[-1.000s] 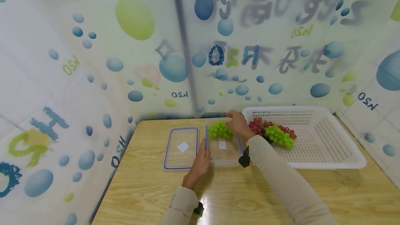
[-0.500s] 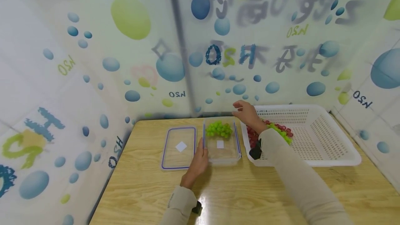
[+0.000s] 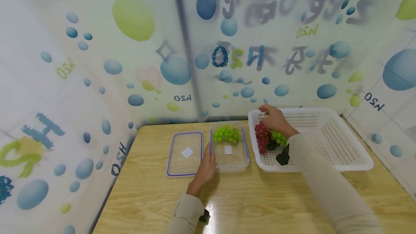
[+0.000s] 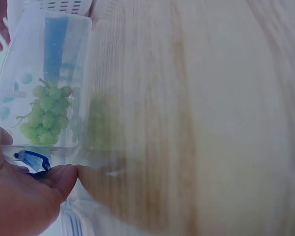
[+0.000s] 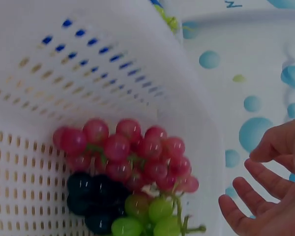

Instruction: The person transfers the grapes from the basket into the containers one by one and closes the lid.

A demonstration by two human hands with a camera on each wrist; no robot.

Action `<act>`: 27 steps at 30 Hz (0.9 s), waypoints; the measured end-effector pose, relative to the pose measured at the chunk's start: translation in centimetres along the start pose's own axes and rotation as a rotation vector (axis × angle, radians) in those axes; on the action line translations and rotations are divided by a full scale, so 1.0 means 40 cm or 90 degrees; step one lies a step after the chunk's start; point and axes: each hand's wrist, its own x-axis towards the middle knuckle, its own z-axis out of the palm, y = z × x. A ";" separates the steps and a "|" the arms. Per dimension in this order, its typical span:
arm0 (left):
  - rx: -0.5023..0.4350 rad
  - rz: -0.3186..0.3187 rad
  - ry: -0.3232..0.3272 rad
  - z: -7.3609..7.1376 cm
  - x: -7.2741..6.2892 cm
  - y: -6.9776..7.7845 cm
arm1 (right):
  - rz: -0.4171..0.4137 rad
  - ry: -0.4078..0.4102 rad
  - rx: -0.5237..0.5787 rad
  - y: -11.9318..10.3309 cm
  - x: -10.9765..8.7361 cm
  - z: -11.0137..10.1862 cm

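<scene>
A clear plastic food container (image 3: 231, 162) with a bunch of green grapes (image 3: 226, 134) inside stands mid-table. My left hand (image 3: 205, 167) holds its left side; in the left wrist view the thumb and fingers lie about the side clip (image 4: 33, 160). My right hand (image 3: 276, 121) hovers over the left end of a white basket (image 3: 354, 154), fingers loosely bent and holding nothing. Below it in the basket lie red grapes (image 5: 117, 147), dark grapes (image 5: 96, 196) and green grapes (image 5: 162, 211) with a stem. Part of the basket's green bunch is hidden by my right hand in the head view.
A clear lid (image 3: 185, 163) with a blue seal and a white label lies flat to the container's left. The patterned wall (image 3: 156, 113) rises directly behind the wooden table (image 3: 146, 198). The basket's rim stands close to the container's right side.
My right hand has drawn away from the green grapes in the container and moved right, over the basket. My left hand has stayed at the container's left side.
</scene>
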 end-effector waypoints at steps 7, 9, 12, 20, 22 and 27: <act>0.006 0.002 0.005 0.001 0.000 0.003 | 0.016 -0.042 -0.003 0.048 -0.024 -0.035; 0.007 0.004 0.005 0.002 0.001 0.003 | 0.025 -0.055 -0.006 0.062 -0.030 -0.045; 0.004 0.001 0.002 0.003 0.002 0.004 | 0.047 -0.074 0.002 0.080 -0.041 -0.057; -0.001 -0.002 0.004 0.002 0.004 -0.001 | 0.074 -0.115 -0.027 0.122 -0.062 -0.084; -0.001 0.004 0.004 0.002 0.005 -0.004 | 0.071 -0.128 -0.036 0.135 -0.065 -0.093; -0.001 0.002 0.001 0.003 0.008 -0.005 | 0.096 -0.177 -0.037 0.158 -0.069 -0.110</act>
